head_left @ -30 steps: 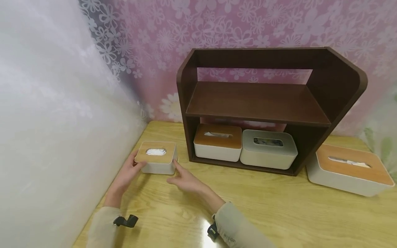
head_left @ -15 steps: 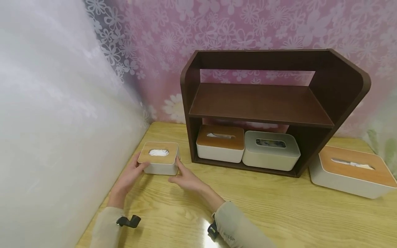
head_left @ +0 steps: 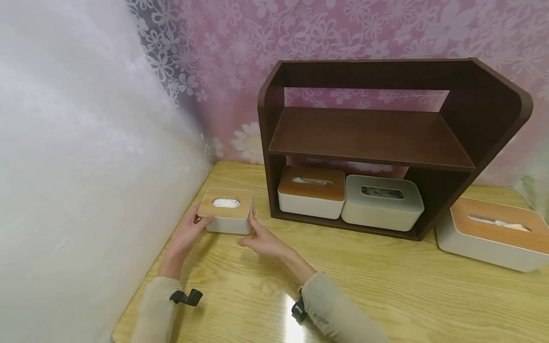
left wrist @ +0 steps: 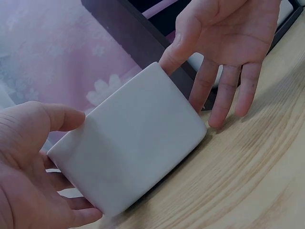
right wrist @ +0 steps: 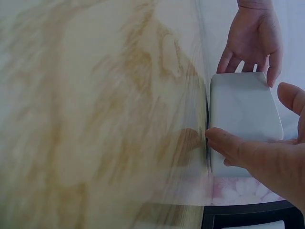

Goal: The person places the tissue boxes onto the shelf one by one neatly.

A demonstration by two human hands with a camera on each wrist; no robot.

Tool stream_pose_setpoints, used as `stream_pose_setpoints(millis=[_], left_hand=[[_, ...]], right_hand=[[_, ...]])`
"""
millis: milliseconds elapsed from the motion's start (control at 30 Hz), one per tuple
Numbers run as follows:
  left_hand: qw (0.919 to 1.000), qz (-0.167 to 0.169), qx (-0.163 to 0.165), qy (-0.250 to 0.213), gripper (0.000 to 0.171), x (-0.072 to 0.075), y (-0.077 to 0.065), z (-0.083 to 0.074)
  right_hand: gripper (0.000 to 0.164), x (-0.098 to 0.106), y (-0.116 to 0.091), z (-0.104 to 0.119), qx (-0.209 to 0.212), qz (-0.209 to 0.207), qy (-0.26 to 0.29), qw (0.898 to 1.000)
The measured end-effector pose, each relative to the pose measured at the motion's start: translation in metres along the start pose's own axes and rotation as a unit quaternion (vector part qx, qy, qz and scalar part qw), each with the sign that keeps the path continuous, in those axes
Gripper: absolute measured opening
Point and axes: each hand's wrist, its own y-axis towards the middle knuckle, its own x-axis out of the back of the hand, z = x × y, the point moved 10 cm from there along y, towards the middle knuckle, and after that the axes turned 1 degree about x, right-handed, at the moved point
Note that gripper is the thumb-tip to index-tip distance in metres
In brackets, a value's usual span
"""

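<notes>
A small white tissue box (head_left: 226,213) with a light wood lid stands on the table at the left. White tissue shows in its oval slot. My left hand (head_left: 185,238) grips its near left corner, thumb at the front upper edge and fingers along the left side. Against the right side rest the fingertips of my right hand (head_left: 267,242), its fingers mostly straight and its thumb held apart. In the left wrist view the box's plain white front (left wrist: 128,143) lies between both hands. The right wrist view shows my left hand (right wrist: 255,40) at the box's far end.
A dark brown shelf unit (head_left: 373,138) stands right of the box. Its lower level holds a brown-lidded tissue box (head_left: 310,205) and a grey-lidded one (head_left: 381,214). A larger wood-lidded tissue box (head_left: 493,247) stands farther right. A white curtain (head_left: 86,166) borders the left.
The head view has shifted a little. My right fingertips reach slightly farther along the box's right side. The box keeps about the same place beside the shelf unit.
</notes>
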Motion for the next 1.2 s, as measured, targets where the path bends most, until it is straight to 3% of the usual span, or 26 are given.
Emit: stream_pose_setpoints(millis=[233, 500, 767, 1200], left_hand=[[0.999, -0.003, -0.042, -0.014, 0.074, -0.001, -0.004, -0.013], [0.9985, -0.011, -0.051, -0.014, 0.075, -0.003, -0.012, -0.019], [0.9962, -0.02, -0.079, -0.028, 0.075, -0.005, -0.019, -0.033], [0.9946, -0.03, -0.093, -0.034, 0.083, -0.005, -0.039, -0.055]], right_hand=[[0.097, 0.0, -0.004, 0.01, 0.011, -0.004, -0.017, 1.0], [0.098, 0.0, -0.009, 0.016, 0.026, -0.005, -0.031, 0.999], [0.097, 0.007, -0.014, 0.028, 0.061, -0.04, -0.052, 0.996], [0.094, 0.013, -0.027, 0.052, 0.097, -0.076, -0.034, 0.992]])
